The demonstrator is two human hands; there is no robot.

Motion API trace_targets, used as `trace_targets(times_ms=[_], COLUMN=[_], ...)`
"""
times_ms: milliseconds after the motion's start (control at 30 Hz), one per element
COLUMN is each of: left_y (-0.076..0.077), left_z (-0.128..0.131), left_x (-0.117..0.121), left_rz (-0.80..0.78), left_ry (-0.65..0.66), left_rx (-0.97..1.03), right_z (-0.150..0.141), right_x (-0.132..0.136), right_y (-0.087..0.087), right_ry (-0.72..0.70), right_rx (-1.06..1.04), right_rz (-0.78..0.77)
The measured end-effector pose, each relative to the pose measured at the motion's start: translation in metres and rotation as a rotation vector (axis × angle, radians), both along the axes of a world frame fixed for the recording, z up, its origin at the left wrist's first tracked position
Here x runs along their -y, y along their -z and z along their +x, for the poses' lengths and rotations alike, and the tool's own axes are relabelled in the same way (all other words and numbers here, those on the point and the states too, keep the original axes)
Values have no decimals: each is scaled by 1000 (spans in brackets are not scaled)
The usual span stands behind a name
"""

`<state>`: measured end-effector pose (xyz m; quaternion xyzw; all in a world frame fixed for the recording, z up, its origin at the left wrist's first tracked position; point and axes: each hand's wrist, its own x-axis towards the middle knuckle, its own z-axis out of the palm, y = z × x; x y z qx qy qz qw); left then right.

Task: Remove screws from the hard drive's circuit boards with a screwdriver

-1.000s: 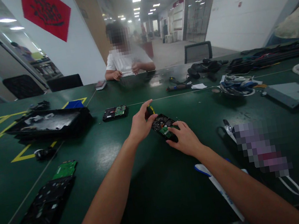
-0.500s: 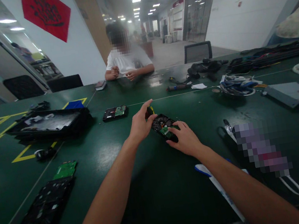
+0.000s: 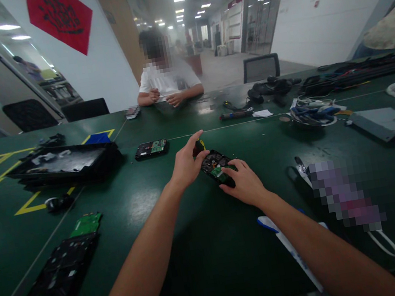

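A hard drive [image 3: 214, 163] with its underside up, a small green circuit board showing on it, lies tilted at the middle of the table. My right hand [image 3: 244, 182] grips its near right end, thumb on the near side and fingertips over the board. At the far left end is my left hand [image 3: 188, 162], index finger stretched out and thumb bent in. Between them is what looks like a screwdriver [image 3: 202, 144] with a black-and-yellow handle; its shaft and tip are hidden.
Another hard drive [image 3: 151, 149] lies beyond my left hand. Black drives with a green board [image 3: 86, 224] are at near left, a black tray [image 3: 65, 162] behind them. To the right are a pouch [image 3: 341, 194], a grey metal box [image 3: 392, 123] and bundled cables [image 3: 315, 112]. A person [image 3: 168, 79] sits opposite.
The black-and-yellow handle has turned slightly between my left fingers, showing more of its yellow. My right hand and the hard drive stay in place.
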<state>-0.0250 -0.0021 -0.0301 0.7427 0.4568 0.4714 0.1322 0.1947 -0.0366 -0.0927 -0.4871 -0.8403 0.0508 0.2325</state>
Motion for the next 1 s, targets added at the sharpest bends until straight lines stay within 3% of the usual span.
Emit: trace_targets(times_ms=[1000], left_y=[0], left_z=[5], left_x=[1], left_rz=[61], left_ry=[-46], left_rx=[-107], right_z=[-2], right_x=[1], right_y=[-3], right_ry=[14], right_rx=[14], right_rz=[-5])
